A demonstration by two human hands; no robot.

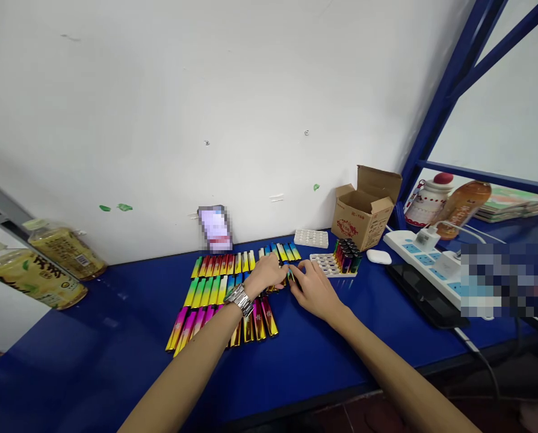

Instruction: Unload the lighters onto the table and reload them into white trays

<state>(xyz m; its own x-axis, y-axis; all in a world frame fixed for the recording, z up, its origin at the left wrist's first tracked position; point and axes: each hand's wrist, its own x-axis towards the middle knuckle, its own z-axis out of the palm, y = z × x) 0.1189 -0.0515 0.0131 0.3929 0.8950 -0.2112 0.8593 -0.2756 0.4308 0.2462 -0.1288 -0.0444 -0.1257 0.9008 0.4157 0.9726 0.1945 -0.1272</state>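
Several colourful metallic lighters (pixel 204 291) lie in rows on the blue table (pixel 129 325). My left hand (pixel 265 272), wearing a silver watch on its wrist, reaches over the rows with fingers curled together. Close beside it on the right is my right hand (pixel 313 287), its thumb and index finger bent inward. At the fingertips of both hands is a small shiny lighter (pixel 290 275), partly covered by them. To the right, a white tray with holes (pixel 324 263) holds several dark lighters (pixel 348 255) standing upright. My left arm hides part of the lower rows.
Behind stand a phone (pixel 215 228) against the wall, another white tray (pixel 312 238) and an open cardboard box (pixel 363 207). On the right are a white case (pixel 379 257), a power strip (pixel 425 264) and a black device (pixel 425 294). Drink bottles (pixel 34 278) stand left.
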